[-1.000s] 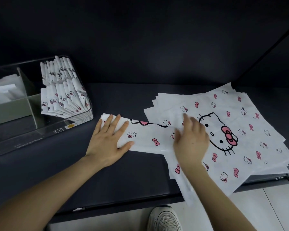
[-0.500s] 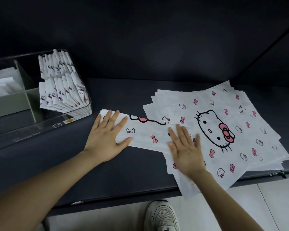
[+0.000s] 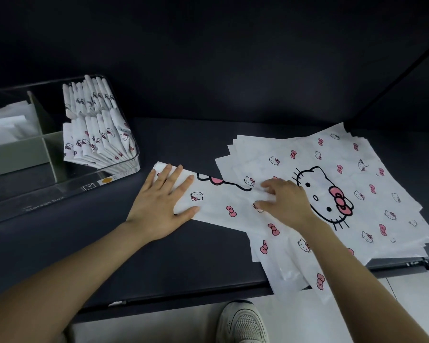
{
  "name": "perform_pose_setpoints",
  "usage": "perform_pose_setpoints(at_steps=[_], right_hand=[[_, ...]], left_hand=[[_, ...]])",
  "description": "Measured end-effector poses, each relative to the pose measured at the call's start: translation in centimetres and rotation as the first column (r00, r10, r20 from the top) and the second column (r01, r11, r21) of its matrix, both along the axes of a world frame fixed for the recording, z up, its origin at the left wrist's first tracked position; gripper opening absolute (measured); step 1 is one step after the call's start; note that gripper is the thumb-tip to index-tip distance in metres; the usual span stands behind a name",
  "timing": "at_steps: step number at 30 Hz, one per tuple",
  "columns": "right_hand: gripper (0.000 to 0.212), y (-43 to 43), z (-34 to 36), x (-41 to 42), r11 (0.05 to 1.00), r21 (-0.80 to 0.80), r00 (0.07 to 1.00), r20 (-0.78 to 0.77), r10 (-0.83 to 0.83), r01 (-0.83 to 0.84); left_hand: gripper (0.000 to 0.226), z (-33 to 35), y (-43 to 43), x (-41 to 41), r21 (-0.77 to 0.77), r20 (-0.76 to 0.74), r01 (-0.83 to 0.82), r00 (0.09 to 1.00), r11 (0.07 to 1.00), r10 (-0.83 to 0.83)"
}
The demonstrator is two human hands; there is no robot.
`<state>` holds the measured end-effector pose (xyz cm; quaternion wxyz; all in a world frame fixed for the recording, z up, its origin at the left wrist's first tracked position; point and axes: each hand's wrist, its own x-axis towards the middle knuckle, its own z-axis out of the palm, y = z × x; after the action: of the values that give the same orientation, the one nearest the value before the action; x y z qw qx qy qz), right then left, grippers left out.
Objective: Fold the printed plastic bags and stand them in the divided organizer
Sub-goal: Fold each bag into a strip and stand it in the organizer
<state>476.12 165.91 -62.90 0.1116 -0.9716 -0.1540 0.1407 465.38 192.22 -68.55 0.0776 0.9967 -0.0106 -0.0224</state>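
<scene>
A white printed bag folded into a long strip [image 3: 223, 201] lies across the dark shelf. My left hand [image 3: 162, 203] presses flat on its left end, fingers spread. My right hand [image 3: 286, 200] pinches the strip's right end where it overlaps the stack of flat printed bags [image 3: 357, 184]. At the left stands the clear divided organizer [image 3: 104, 180]; several folded bags [image 3: 97, 134] stand in its right compartments.
Plain white bags [image 3: 5, 127] fill the organizer's left compartment. The stack of flat bags overhangs the shelf's front edge [image 3: 183, 297]. A white shoe [image 3: 242, 323] shows on the pale floor below. Dark walls close in behind and at the right.
My right hand, flat on the strip half a second ago, has curled its fingers and now pinches the strip's right end. My left hand has stayed pressing the left end.
</scene>
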Motion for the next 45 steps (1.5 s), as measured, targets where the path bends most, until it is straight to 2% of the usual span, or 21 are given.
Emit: perform_pose_setpoints(at_steps=[3, 5, 8, 10, 12, 15, 17, 20, 22, 24, 26, 27, 29, 31, 33, 34, 36, 38, 41, 43, 45], right_hand=[[0.025, 0.3, 1.0, 0.3, 1.000, 0.003, 0.984, -0.175, -0.019, 0.019], [0.027, 0.6, 1.4, 0.0, 0.999, -0.029, 0.979, -0.203, 0.011, -0.017], [0.025, 0.5, 1.8, -1.2, 0.999, 0.037, 0.976, -0.217, 0.006, 0.002], [0.026, 0.2, 1.9, -2.3, 0.989, 0.135, 0.962, -0.271, -0.025, 0.064], [0.024, -0.1, 2.0, -3.2, 0.956, 0.230, 0.928, -0.362, -0.087, 0.180], [0.020, -0.3, 1.8, -4.9, 0.875, 0.320, 0.845, -0.509, -0.164, 0.362], [0.019, -0.1, 1.7, -5.8, 0.816, 0.341, 0.774, -0.604, -0.190, 0.467], [0.013, 0.3, 1.7, -6.5, 0.750, 0.320, 0.667, -0.715, -0.209, 0.579], [0.013, 0.5, 1.9, -6.8, 0.689, 0.292, 0.556, -0.809, -0.193, 0.663], [0.017, 0.6, 2.5, -6.9, 0.607, 0.271, 0.424, -0.898, -0.120, 0.747], [0.013, 0.8, 3.5, -6.9, 0.587, 0.276, 0.375, -0.926, -0.051, 0.761], [0.010, 0.8, 4.2, -6.7, 0.589, 0.302, 0.402, -0.915, -0.041, 0.749], [0.018, 0.6, 4.8, -6.1, 0.587, 0.405, 0.546, -0.835, -0.075, 0.701], [0.018, 0.4, 5.0, -5.7, 0.578, 0.569, 0.750, -0.651, -0.118, 0.585], [0.042, 0.6, 5.0, -5.5, 0.596, 0.688, 0.833, -0.550, 0.057, 0.414], [0.055, 0.9, 4.8, -5.6, 0.624, 0.712, 0.818, -0.541, 0.193, 0.323], [0.067, 2.0, 3.9, -5.8, 0.718, 0.675, 0.782, -0.536, 0.319, 0.170], [0.056, 3.3, 3.0, -6.0, 0.777, 0.622, 0.830, -0.481, 0.281, 0.097], [0.020, 4.7, 2.3, -6.0, 0.780, 0.620, 0.905, -0.375, 0.201, 0.084], [0.022, 4.5, 1.8, -5.8, 0.771, 0.627, 0.922, -0.355, 0.153, 0.113], [0.040, 4.0, 1.0, -5.7, 0.773, 0.616, 0.924, -0.366, 0.110, 0.152]], left_hand=[[0.092, 0.3, 0.7, 0.4, 0.011, -0.008, 0.075, 0.997, 0.997, -0.074], [0.091, 0.4, 1.1, 0.6, 0.003, -0.018, 0.119, 0.993, 0.993, -0.119], [0.086, 0.3, 1.8, 1.1, -0.033, -0.032, 0.182, 0.983, 0.983, -0.183], [0.079, 0.6, 2.1, 1.1, -0.028, 0.026, 0.212, 0.977, 0.977, -0.212], [0.071, 1.4, 1.4, 0.5, -0.038, 0.159, 0.240, 0.960, 0.970, -0.231], [0.064, 2.1, -1.6, -2.1, -0.246, 0.317, 0.378, 0.902, 0.892, -0.295], [0.067, 1.5, -3.9, -3.8, -0.360, 0.280, 0.440, 0.892, 0.823, -0.355], [0.072, -0.3, -5.1, -4.7, -0.297, 0.196, 0.432, 0.900, 0.851, -0.389], [0.060, -0.8, -4.9, -4.6, -0.302, 0.213, 0.422, 0.904, 0.855, -0.371], [0.052, -0.8, -5.0, -4.8, -0.388, 0.235, 0.407, 0.911, 0.827, -0.338], [0.052, -0.8, -5.2, -4.8, -0.529, 0.219, 0.344, 0.938, 0.776, -0.267], [0.057, -0.8, -5.3, -4.8, -0.623, 0.162, 0.266, 0.964, 0.736, -0.212], [0.071, 0.2, -5.3, -4.8, -0.810, -0.059, -0.001, 0.995, 0.586, -0.080], [0.063, 1.9, -4.9, -4.8, -0.903, -0.246, -0.215, 0.968, 0.373, -0.038], [0.049, 2.9, -4.5, -4.8, -0.921, -0.327, -0.314, 0.945, 0.232, -0.019], [0.045, 3.2, -4.5, -4.7, -0.918, -0.352, -0.343, 0.936, 0.200, -0.009], [0.045, 3.3, -4.2, -4.6, -0.911, -0.382, -0.377, 0.924, 0.167, 0.005], [0.050, 3.3, -3.9, -4.6, -0.909, -0.393, -0.389, 0.919, 0.152, 0.005], [0.052, 3.2, -3.4, -4.5, -0.902, -0.415, -0.409, 0.910, 0.139, -0.012], [0.050, 3.3, -3.3, -4.6, -0.903, -0.415, -0.409, 0.909, 0.128, -0.022], [0.046, 3.3, -3.3, -4.6, -0.907, -0.410, -0.403, 0.911, 0.122, -0.042]])
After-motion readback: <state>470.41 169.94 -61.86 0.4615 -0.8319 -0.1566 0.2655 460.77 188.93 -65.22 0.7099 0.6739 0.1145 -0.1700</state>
